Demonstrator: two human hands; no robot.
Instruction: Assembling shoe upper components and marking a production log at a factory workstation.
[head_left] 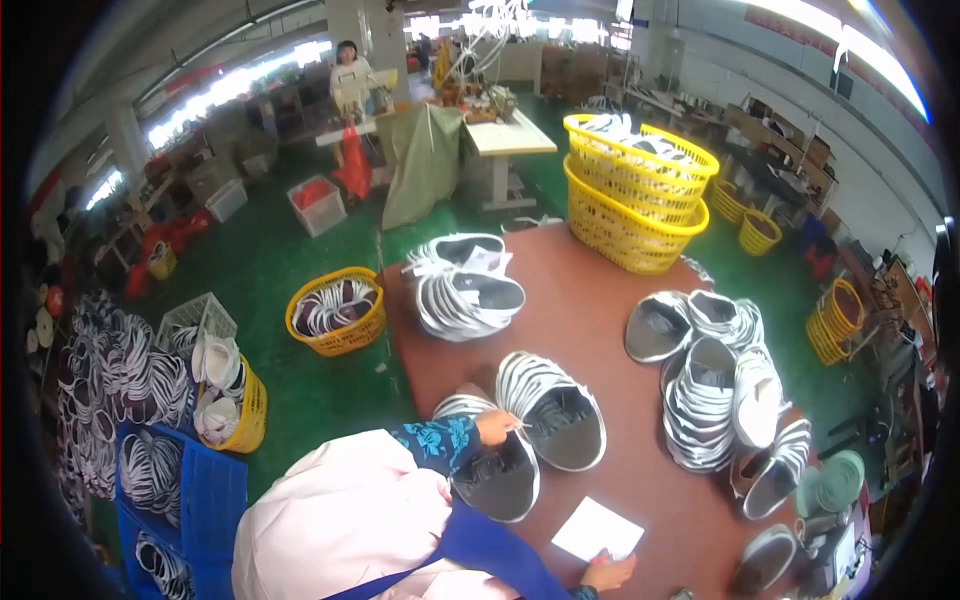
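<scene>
- Six o'clock: left hand (497, 427) is sitting between two shoe-upper stacks (565, 425) on the table (560, 320), fingers narrow, grip unclear.
- Five o'clock: right hand (612, 573) is meeting a white card (590, 528) at its near edge; can't tell whether gripping.
- Judgement: pinching lightly is likely keeping nested rims aligned.

And there's the sleeve (435, 445), light-blue florals on navy, beside pale pink cloth (340, 500) crossed by deep blue! White-and-dark-grey shoe uppers (497, 480) and a white card (590, 527) on a reddish-brown tabletop (570, 300); bright yellow baskets (640, 233), green floor (280, 260)!
</scene>
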